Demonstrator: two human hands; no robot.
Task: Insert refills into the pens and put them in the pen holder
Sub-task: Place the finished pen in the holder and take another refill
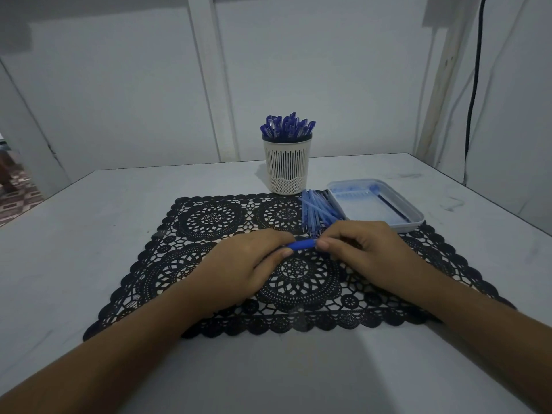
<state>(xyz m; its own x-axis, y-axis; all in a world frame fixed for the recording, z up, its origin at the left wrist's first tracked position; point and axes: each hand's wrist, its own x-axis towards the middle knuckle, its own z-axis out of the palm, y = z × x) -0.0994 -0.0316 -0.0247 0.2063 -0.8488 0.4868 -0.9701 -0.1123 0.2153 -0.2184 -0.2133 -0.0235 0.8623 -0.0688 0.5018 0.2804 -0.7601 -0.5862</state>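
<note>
A pale counter stood against white walls and carried a black lace mat. The left hand and right hand met above the mat. A tray sat at the mat's far right corner. A full pen holder stood at the far edge, with loose pens just beside the tray. Each of the hands pinched one end of a blue pen.

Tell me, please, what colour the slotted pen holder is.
The slotted plastic pen holder is off-white with a dark rim, seen best in the head view.
</note>
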